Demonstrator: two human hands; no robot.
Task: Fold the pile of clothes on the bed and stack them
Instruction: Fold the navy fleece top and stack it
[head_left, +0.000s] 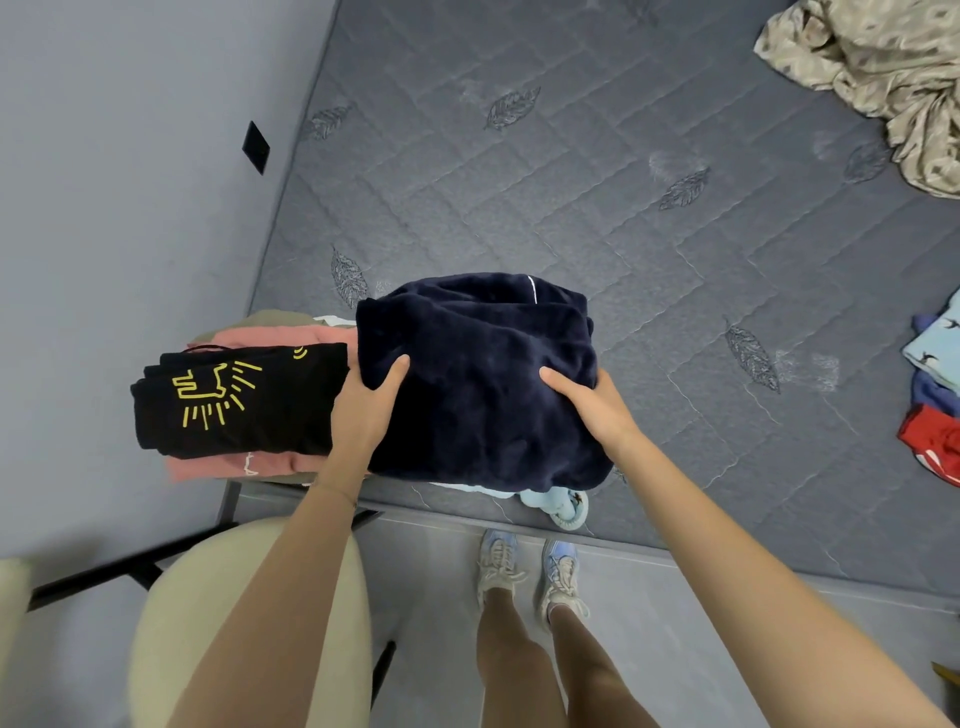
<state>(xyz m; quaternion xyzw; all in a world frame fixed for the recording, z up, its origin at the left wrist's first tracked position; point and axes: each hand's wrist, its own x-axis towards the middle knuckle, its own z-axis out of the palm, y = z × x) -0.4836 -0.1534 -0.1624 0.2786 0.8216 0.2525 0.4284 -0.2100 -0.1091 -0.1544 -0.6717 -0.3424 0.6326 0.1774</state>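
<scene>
Left hand (369, 410) and right hand (597, 405) grip the folded fleece (478, 364) by the bed's (571, 182) front edge; keep it level, probably for the stack (234, 400).

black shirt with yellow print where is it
Head view, left of centre: the black shirt lies folded atop a pink garment, just left of the navy fleece.

Both hands (363, 410) (592, 405) around folded navy garment (478, 384) on mattress (571, 197)

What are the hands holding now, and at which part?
The folded navy garment: left hand grips its left edge, right hand its right side.
</scene>
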